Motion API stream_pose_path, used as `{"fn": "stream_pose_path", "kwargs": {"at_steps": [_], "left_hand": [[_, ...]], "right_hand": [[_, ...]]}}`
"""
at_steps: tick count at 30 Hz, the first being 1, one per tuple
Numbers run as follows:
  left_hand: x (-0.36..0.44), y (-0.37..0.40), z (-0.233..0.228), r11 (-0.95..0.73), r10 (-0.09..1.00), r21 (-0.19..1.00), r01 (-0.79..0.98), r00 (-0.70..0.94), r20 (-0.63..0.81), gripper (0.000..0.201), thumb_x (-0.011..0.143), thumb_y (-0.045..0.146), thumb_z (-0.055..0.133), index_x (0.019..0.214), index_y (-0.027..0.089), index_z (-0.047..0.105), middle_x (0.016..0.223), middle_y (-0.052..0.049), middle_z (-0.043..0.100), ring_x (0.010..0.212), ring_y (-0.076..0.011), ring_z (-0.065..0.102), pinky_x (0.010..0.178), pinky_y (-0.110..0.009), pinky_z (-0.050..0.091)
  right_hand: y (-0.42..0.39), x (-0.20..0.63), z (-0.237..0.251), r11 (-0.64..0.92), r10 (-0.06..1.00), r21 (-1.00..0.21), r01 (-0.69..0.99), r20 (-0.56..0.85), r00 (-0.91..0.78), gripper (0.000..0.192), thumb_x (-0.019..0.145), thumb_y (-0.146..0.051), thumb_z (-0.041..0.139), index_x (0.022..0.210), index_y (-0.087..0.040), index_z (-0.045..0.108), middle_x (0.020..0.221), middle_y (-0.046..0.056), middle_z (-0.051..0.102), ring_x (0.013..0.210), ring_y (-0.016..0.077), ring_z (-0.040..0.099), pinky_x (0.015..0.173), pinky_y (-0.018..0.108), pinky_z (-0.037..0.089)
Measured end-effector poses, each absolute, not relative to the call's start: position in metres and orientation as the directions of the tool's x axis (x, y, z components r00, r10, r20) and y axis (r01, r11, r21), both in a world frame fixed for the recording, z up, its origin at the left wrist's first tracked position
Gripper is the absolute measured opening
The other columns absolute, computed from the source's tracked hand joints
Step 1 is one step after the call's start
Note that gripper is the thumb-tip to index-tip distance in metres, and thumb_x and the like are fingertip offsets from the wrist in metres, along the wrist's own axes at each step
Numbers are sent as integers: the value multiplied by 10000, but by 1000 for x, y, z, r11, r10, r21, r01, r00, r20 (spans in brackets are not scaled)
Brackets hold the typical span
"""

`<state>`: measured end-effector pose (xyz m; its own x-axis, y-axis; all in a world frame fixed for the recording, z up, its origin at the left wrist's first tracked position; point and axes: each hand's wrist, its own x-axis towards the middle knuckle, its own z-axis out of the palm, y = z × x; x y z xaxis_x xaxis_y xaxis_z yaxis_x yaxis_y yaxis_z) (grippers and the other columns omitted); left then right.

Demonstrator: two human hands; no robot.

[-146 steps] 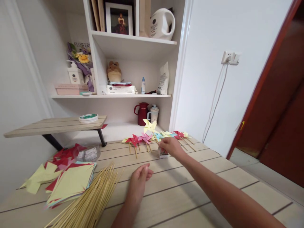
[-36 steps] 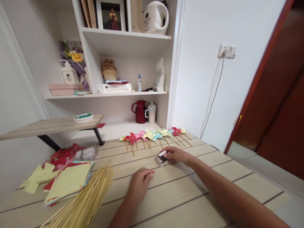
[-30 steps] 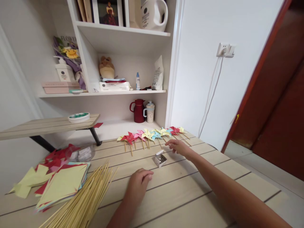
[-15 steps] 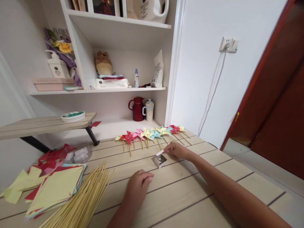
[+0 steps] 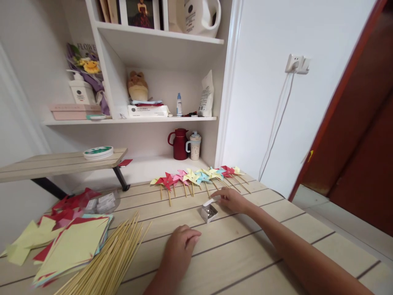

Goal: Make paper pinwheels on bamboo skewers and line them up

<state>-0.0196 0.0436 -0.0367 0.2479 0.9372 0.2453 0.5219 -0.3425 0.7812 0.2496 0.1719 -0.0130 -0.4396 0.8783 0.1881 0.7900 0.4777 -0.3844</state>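
Observation:
A small white box [image 5: 209, 213] with its flap up stands on the table, tiny shiny pieces inside too small to name. My right hand [image 5: 229, 199] is just behind and right of it, fingers stretched out near the raised flap; I cannot tell whether they touch it. Nearer to me, my left hand [image 5: 180, 249] rests over the table with its fingers curled in and the thumb along them. Whatever those fingers hold, if anything, is hidden. Behind the box, several paper pinwheels [image 5: 191, 177] on sticks lie in a row along the table's back.
On the left lie a bundle of thin wooden sticks [image 5: 113, 256], a stack of coloured paper [image 5: 75, 246] and red paper pieces [image 5: 66, 209]. A low stand [image 5: 61, 162] rises behind them. The shelf holds a dark red jug [image 5: 180, 145] and a cup [image 5: 195, 147].
The view has tilted up a little, so everything sits slightly lower. My right hand's fingers have straightened beside the box's flap. My left hand keeps its curled shape.

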Motion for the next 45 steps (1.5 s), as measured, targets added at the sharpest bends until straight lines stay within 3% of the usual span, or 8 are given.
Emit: {"fn": "stream_pose_path", "kwargs": {"at_steps": [17, 23, 26, 30, 35, 37, 40, 45], "left_hand": [[-18, 42, -35, -333, 941, 760, 558, 243, 234, 267, 868, 237, 517, 922, 203, 776, 908, -81, 710, 928, -235, 632, 855, -356, 459], [-18, 42, -36, -330, 943, 762, 556, 236, 236, 256, 856, 227, 537, 928, 212, 782, 897, -68, 706, 932, -220, 633, 851, -332, 458], [-20, 43, -36, -347, 937, 748, 566, 242, 252, 265, 869, 237, 523, 937, 217, 779, 905, -65, 707, 932, -215, 635, 847, -326, 463], [-19, 41, -37, -393, 919, 701, 595, 265, 290, 265, 873, 220, 512, 936, 223, 769, 902, -61, 713, 925, -219, 637, 841, -337, 473], [-19, 36, -39, -438, 899, 702, 562, 262, 351, 338, 819, 68, 467, 1030, 183, 705, 1028, -69, 726, 956, -207, 648, 829, -323, 502], [-22, 31, -39, -439, 898, 697, 567, 262, 352, 344, 821, 53, 450, 1022, 182, 698, 1009, -66, 725, 934, -200, 652, 806, -315, 511], [-26, 21, -38, -462, 886, 668, 583, 281, 368, 257, 825, 103, 522, 979, 193, 707, 1045, -69, 699, 992, -219, 622, 882, -344, 493], [-33, 5, -38, -475, 873, 503, 722, 314, 374, 285, 829, 231, 627, 1105, 205, 693, 1104, -105, 666, 1047, -275, 571, 925, -419, 457]], "right_hand": [[171, 240, -20, 411, 904, -411, 813, 301, -305, 326, 860, -279, 525, 1120, -247, 717, 945, 72, 704, 763, 201, 612, 721, 309, 439], [157, 229, -5, 317, 894, -739, 594, 443, 73, 427, 881, -467, 518, 1175, -199, 672, 641, -6, 572, 570, 168, 509, 550, 275, 401], [131, 213, 12, 402, 827, -785, 472, 532, 181, 412, 897, -498, 501, 1061, -181, 707, 605, -13, 531, 533, 149, 444, 491, 254, 342], [80, 173, 29, 585, 804, -702, 407, 568, -175, 336, 920, -435, 501, 995, -191, 720, 711, 23, 638, 610, 154, 532, 577, 261, 416], [49, 123, 20, 561, 740, -770, 304, 303, -600, 261, 889, -364, 528, 990, -217, 718, 885, 54, 729, 788, 195, 638, 696, 284, 491], [55, 112, 8, 455, 777, -854, 251, 243, -581, 294, 875, -417, 531, 956, -201, 713, 809, 54, 710, 693, 182, 625, 607, 274, 483], [72, 107, -11, 238, 854, -943, 234, 88, -513, 403, 848, -522, 516, 1027, -195, 669, 482, -50, 496, 370, 106, 406, 384, 218, 297], [88, 107, -33, 252, 884, -928, 274, 105, -456, 418, 827, -552, 510, 888, -165, 656, 444, -56, 454, 335, 95, 335, 357, 221, 241]]}}
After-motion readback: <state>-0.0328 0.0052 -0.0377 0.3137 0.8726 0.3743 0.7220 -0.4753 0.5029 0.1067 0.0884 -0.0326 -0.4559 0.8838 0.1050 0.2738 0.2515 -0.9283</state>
